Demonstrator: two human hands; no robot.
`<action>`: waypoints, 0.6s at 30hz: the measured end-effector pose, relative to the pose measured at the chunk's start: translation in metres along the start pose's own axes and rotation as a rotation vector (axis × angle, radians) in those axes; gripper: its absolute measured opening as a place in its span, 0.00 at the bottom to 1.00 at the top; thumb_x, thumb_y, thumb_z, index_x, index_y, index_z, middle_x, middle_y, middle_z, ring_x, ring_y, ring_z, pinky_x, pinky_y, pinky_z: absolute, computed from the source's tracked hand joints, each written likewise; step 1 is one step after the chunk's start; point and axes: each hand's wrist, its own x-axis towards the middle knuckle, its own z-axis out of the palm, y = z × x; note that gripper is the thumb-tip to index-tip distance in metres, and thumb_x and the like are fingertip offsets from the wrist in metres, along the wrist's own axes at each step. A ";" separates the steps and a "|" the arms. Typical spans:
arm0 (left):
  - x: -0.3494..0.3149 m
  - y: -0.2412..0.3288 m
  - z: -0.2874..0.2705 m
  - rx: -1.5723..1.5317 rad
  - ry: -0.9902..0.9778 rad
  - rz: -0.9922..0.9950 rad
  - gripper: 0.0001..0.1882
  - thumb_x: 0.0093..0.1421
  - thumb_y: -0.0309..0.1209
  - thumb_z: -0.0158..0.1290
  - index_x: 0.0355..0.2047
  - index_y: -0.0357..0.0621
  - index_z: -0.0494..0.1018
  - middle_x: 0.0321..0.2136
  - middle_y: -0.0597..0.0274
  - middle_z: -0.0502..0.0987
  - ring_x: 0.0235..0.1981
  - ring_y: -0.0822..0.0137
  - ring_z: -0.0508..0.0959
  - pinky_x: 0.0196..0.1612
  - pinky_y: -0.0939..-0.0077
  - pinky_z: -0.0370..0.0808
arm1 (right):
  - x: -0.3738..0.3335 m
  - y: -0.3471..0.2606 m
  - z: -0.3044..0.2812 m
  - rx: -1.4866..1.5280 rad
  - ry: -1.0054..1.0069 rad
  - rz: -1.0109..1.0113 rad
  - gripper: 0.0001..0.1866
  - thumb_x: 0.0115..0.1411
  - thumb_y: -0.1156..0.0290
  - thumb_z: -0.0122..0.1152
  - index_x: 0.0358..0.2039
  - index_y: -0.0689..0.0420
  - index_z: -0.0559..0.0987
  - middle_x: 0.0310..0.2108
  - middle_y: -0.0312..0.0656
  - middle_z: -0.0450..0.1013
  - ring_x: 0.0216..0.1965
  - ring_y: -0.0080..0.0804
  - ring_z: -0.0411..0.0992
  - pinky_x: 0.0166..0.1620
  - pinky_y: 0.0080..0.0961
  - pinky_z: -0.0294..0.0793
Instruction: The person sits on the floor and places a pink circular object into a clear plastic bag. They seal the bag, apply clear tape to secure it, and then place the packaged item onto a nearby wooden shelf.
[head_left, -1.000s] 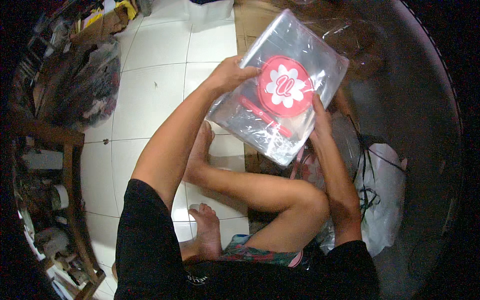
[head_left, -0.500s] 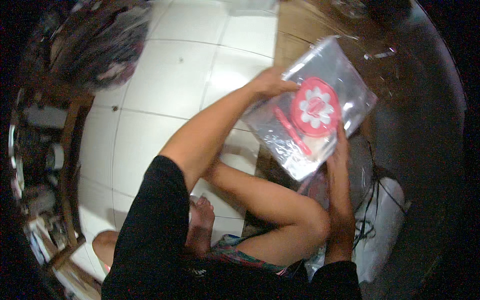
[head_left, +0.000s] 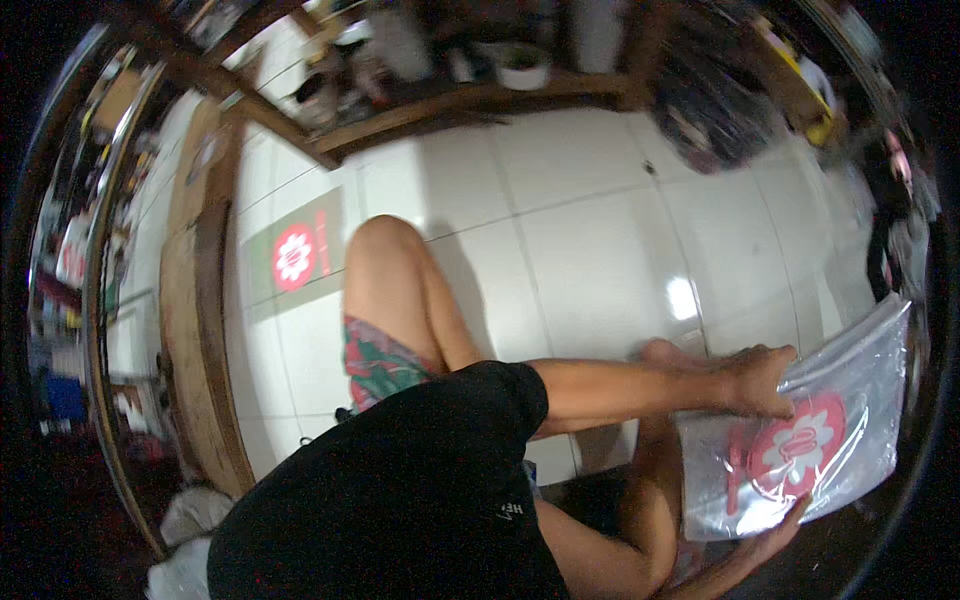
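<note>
The clear plastic bag (head_left: 805,432) is low on the right side, held up over the person's bent leg (head_left: 655,500) and tilted. It is shiny and wrinkly, and it has 1 big pink circle (head_left: 790,450) with a white flower in it, and 1 pink strip (head_left: 733,470) next to the circle. 2 bare hands hold the bag. The left hand (head_left: 762,382) pinches its top left edge, with the thumb on the front and the other fingers bent close. The right hand (head_left: 778,538) is at the bottom edge, with its thumb on the front near the pink circle. Its other fingers are hidden behind the bag, so I cannot tell how tight they press. The person wears a black shirt (head_left: 400,480) and shorts (head_left: 385,355) with red and green on them. The other knee (head_left: 385,250) pokes up over the white tile floor (head_left: 590,270). Near that knee, 1 flat sheet (head_left: 295,255) lies on the tiles. It has a pink circle and a white flower too, but I cannot tell if it is a bag. A long brown board (head_left: 205,370) is on the left. At the top are a wooden rack (head_left: 470,100), a small white pot (head_left: 522,68) and a dark bundle (head_left: 710,110).
</note>
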 end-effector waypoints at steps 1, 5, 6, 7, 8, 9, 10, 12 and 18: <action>-0.018 0.008 -0.026 -0.053 0.086 0.030 0.42 0.44 0.47 0.65 0.53 0.32 0.65 0.42 0.35 0.77 0.45 0.43 0.79 0.50 0.57 0.75 | 0.018 -0.002 0.004 -0.012 -0.086 -0.110 0.40 0.63 0.47 0.57 0.64 0.67 0.63 0.65 0.49 0.59 0.66 0.38 0.55 0.67 0.40 0.50; -0.140 0.056 -0.039 -0.158 0.347 0.119 0.47 0.43 0.49 0.65 0.56 0.30 0.61 0.45 0.36 0.76 0.50 0.45 0.76 0.54 0.59 0.71 | -0.043 -0.073 0.006 -0.051 -0.485 -0.144 0.37 0.63 0.51 0.60 0.62 0.68 0.64 0.60 0.51 0.63 0.58 0.40 0.65 0.59 0.39 0.65; -0.171 0.070 -0.061 -0.189 0.327 0.094 0.48 0.44 0.49 0.65 0.57 0.28 0.61 0.48 0.35 0.75 0.51 0.46 0.75 0.55 0.60 0.71 | -0.057 -0.088 0.024 -0.145 -0.538 -0.184 0.37 0.63 0.52 0.60 0.61 0.68 0.64 0.59 0.51 0.64 0.56 0.39 0.66 0.58 0.38 0.66; -0.205 0.083 -0.083 -0.225 0.302 0.066 0.49 0.44 0.50 0.66 0.58 0.27 0.60 0.50 0.35 0.73 0.53 0.46 0.74 0.56 0.60 0.70 | -0.072 -0.103 0.042 -0.243 -0.583 -0.222 0.36 0.63 0.53 0.61 0.61 0.68 0.64 0.58 0.50 0.65 0.55 0.39 0.67 0.57 0.37 0.67; -0.241 0.088 -0.099 -0.240 0.388 0.048 0.50 0.44 0.50 0.66 0.58 0.26 0.60 0.50 0.36 0.74 0.52 0.47 0.75 0.56 0.61 0.69 | -0.078 -0.111 0.066 -0.342 -0.660 -0.258 0.36 0.63 0.54 0.61 0.61 0.68 0.64 0.57 0.50 0.66 0.54 0.39 0.67 0.56 0.37 0.68; -0.270 0.064 -0.108 -0.270 0.449 0.054 0.51 0.45 0.51 0.66 0.58 0.25 0.59 0.50 0.36 0.74 0.51 0.48 0.75 0.56 0.61 0.69 | -0.087 -0.100 0.088 -0.448 -0.702 -0.315 0.35 0.63 0.55 0.61 0.60 0.68 0.64 0.56 0.50 0.67 0.53 0.38 0.68 0.55 0.36 0.69; -0.295 0.058 -0.114 -0.188 0.555 -0.070 0.50 0.46 0.50 0.66 0.59 0.26 0.59 0.51 0.37 0.73 0.52 0.49 0.75 0.57 0.62 0.69 | -0.103 -0.109 0.105 -0.557 -0.740 -0.364 0.34 0.63 0.55 0.62 0.60 0.68 0.64 0.55 0.49 0.68 0.52 0.38 0.69 0.54 0.36 0.70; -0.354 0.066 -0.134 -0.179 0.631 -0.250 0.48 0.49 0.47 0.66 0.60 0.26 0.58 0.53 0.39 0.72 0.53 0.52 0.73 0.59 0.66 0.67 | -0.196 -0.118 0.153 -0.246 -0.930 -0.252 0.31 0.63 0.60 0.62 0.59 0.67 0.65 0.49 0.46 0.70 0.48 0.33 0.69 0.52 0.32 0.69; -0.484 0.069 -0.129 -0.623 0.986 0.092 0.43 0.55 0.39 0.63 0.62 0.27 0.55 0.53 0.45 0.69 0.56 0.61 0.69 0.60 0.71 0.64 | -0.311 -0.121 0.256 -0.426 -1.341 -0.442 0.30 0.58 0.61 0.65 0.55 0.68 0.69 0.43 0.46 0.72 0.42 0.32 0.70 0.48 0.28 0.70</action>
